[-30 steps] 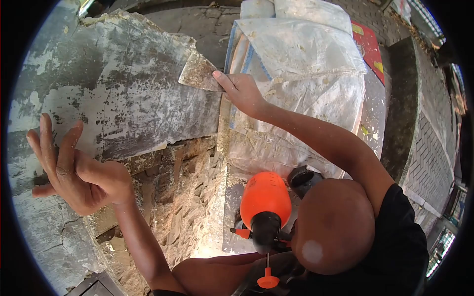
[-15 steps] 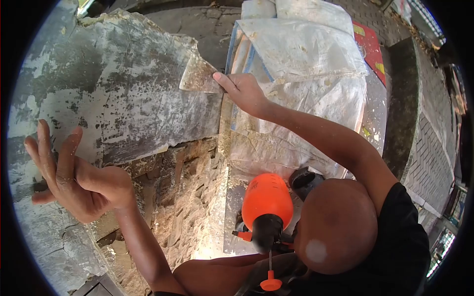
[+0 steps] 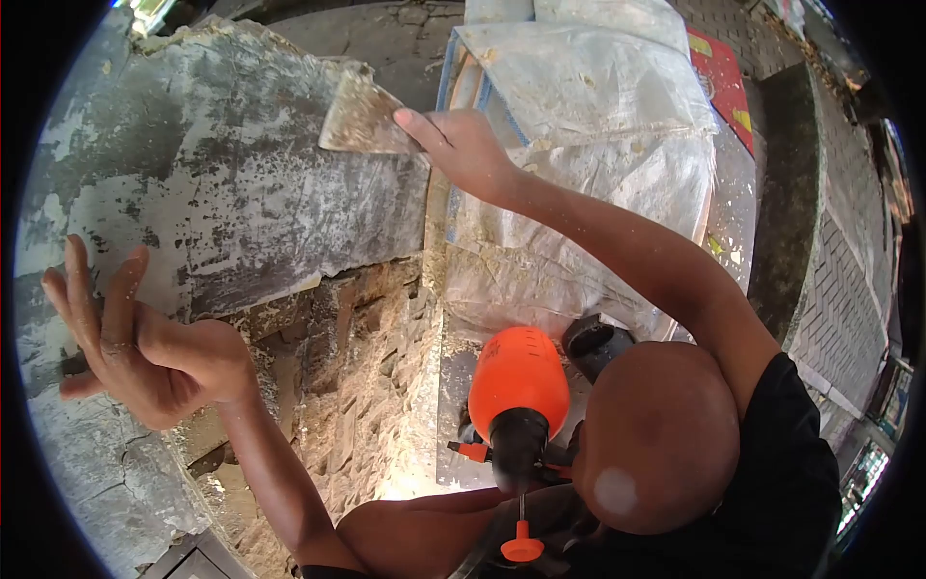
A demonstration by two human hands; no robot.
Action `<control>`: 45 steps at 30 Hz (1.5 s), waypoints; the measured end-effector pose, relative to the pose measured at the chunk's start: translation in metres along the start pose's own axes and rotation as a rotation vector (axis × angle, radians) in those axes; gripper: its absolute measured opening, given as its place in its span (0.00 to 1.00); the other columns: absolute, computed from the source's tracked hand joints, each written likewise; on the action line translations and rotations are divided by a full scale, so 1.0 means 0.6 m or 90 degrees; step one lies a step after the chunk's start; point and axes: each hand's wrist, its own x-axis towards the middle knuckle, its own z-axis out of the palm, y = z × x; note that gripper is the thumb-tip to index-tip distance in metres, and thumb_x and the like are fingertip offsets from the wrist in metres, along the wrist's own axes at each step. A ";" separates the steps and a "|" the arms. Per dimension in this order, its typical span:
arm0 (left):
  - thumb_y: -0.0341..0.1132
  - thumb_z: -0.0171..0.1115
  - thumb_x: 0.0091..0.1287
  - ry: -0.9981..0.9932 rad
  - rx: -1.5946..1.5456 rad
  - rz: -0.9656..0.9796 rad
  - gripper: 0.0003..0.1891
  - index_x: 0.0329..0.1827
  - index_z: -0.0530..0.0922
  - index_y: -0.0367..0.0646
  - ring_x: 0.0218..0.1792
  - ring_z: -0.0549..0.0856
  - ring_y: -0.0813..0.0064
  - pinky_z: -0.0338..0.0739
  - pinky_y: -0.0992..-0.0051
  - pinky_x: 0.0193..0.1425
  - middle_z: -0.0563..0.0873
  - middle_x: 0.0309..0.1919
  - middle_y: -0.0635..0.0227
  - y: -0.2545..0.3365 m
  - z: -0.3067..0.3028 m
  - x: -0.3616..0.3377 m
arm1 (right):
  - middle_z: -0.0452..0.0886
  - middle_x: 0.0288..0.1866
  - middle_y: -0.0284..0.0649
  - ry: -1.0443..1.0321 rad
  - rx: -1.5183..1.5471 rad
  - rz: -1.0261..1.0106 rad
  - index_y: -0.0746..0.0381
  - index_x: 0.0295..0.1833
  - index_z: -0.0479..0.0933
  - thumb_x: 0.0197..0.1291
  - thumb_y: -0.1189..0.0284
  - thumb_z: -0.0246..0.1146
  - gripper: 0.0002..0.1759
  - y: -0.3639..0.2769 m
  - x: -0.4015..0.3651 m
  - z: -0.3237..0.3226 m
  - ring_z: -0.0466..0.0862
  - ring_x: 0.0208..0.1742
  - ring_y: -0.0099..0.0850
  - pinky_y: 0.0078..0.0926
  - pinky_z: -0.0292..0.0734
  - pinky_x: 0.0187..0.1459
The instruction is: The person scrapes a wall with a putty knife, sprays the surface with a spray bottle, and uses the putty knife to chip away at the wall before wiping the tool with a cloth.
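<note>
My right hand (image 3: pixel 468 154) grips a scraper (image 3: pixel 362 118), its wide, stained, triangular blade flat to the wall or very near it; my fist hides the handle. Over the lower left, my left hand (image 3: pixel 154 352) is empty with its fingers spread, close to the wall. Whether its fingertips touch the surface is hard to tell. The wall (image 3: pixel 289 203) has a patchy grey and white coating with a ragged upper edge. Beneath the coating's broken lower edge, rough brown brickwork (image 3: pixel 371 357) is exposed.
An orange pump sprayer (image 3: pixel 519 381) with a black neck stands near my bent knee (image 3: pixel 666 434). Dusty plastic sheeting (image 3: pixel 598 193) covers the ground beside the wall, with a red and yellow piece (image 3: pixel 719 87) at its edge. A low concrete ledge (image 3: pixel 786 212) runs along the right.
My right hand and the scraper have moved left and upward along the wall. My left hand stays spread in nearly the same place. The whole view has shifted slightly.
</note>
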 end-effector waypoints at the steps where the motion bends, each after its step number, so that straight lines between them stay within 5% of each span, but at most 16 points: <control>1: 0.35 0.38 0.80 0.006 0.014 -0.008 0.25 0.35 0.86 0.38 0.60 0.87 0.57 0.55 0.44 0.83 0.93 0.41 0.61 0.005 0.000 0.004 | 0.70 0.17 0.51 -0.004 -0.018 -0.006 0.70 0.23 0.73 0.75 0.39 0.46 0.44 0.019 -0.003 0.000 0.73 0.23 0.48 0.47 0.68 0.34; 9: 0.36 0.41 0.80 -0.005 0.026 -0.038 0.24 0.34 0.87 0.42 0.63 0.85 0.57 0.35 0.48 0.87 0.93 0.44 0.62 -0.005 -0.004 -0.016 | 0.68 0.14 0.48 -0.042 0.009 0.018 0.69 0.19 0.73 0.75 0.40 0.49 0.44 -0.008 -0.031 -0.003 0.70 0.19 0.44 0.45 0.68 0.31; 17: 0.35 0.38 0.82 0.026 0.058 -0.068 0.26 0.33 0.87 0.41 0.61 0.86 0.58 0.43 0.48 0.87 0.93 0.43 0.62 0.009 0.003 -0.011 | 0.70 0.13 0.48 0.028 0.026 -0.073 0.67 0.19 0.75 0.75 0.39 0.49 0.43 -0.104 0.025 -0.025 0.72 0.17 0.44 0.44 0.69 0.28; 20: 0.35 0.38 0.82 -0.001 0.071 -0.036 0.27 0.33 0.87 0.41 0.60 0.87 0.57 0.48 0.48 0.86 0.93 0.43 0.61 0.008 -0.003 -0.001 | 0.75 0.17 0.50 0.017 -0.011 -0.077 0.67 0.23 0.78 0.74 0.39 0.49 0.42 -0.061 0.008 -0.013 0.76 0.21 0.48 0.46 0.71 0.31; 29: 0.36 0.41 0.80 -0.020 0.051 -0.042 0.25 0.33 0.87 0.40 0.62 0.85 0.55 0.57 0.49 0.82 0.92 0.47 0.58 0.015 -0.002 0.009 | 0.79 0.22 0.51 -0.181 -0.115 0.199 0.66 0.26 0.80 0.74 0.40 0.49 0.41 0.138 -0.139 0.013 0.80 0.27 0.50 0.47 0.73 0.36; 35: 0.35 0.41 0.79 -0.023 0.068 -0.041 0.24 0.34 0.88 0.39 0.63 0.85 0.55 0.57 0.51 0.82 0.92 0.48 0.58 0.023 -0.004 0.016 | 0.78 0.22 0.52 -0.111 -0.092 0.138 0.66 0.30 0.81 0.75 0.42 0.51 0.38 0.131 -0.112 0.007 0.79 0.26 0.48 0.45 0.72 0.34; 39: 0.34 0.41 0.78 -0.012 0.055 -0.053 0.23 0.34 0.88 0.39 0.63 0.85 0.56 0.54 0.49 0.83 0.92 0.48 0.58 0.022 -0.001 0.016 | 0.73 0.18 0.44 -0.115 -0.021 0.105 0.68 0.28 0.77 0.76 0.45 0.53 0.36 0.161 -0.098 0.032 0.73 0.21 0.36 0.40 0.69 0.29; 45: 0.32 0.41 0.77 -0.016 0.048 -0.042 0.23 0.35 0.87 0.38 0.63 0.85 0.56 0.55 0.48 0.83 0.92 0.48 0.57 0.016 -0.001 0.014 | 0.68 0.19 0.29 -0.198 0.475 0.320 0.65 0.24 0.68 0.79 0.47 0.50 0.35 0.187 -0.113 0.063 0.67 0.21 0.21 0.31 0.64 0.25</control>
